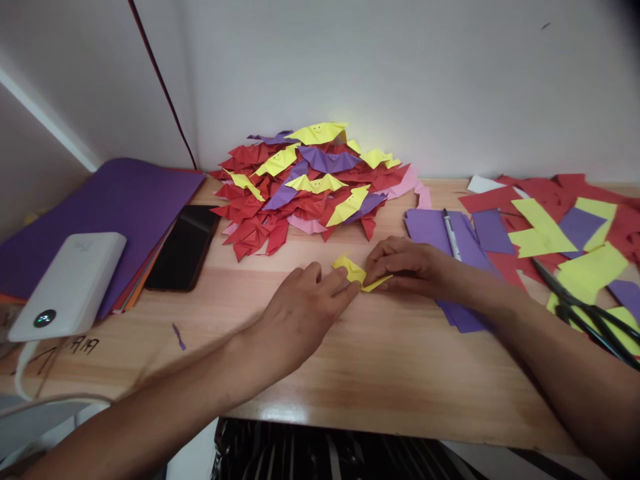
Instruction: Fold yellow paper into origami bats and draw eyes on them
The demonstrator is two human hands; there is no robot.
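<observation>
A small piece of folded yellow paper (349,269) lies on the wooden table between my hands, its creases and pointed ends showing. From the left, my left hand (309,307) holds the paper's near side, with fingertips pressed against it. At the opposite end, my right hand (403,263) has thumb and fingers closed around the paper's edge. Fingers of both hands cover part of it. Just behind is a heap of folded paper figures (320,183) in red, yellow, purple and pink, some yellow ones with small drawn faces.
Purple paper sheets (430,227) with a pen (451,233) on top lie right of my hands. Scissors (585,310) rest among paper scraps (593,267) at far right. On the left are a phone (183,248), a cabled white power bank (70,283) and large purple sheets (125,193).
</observation>
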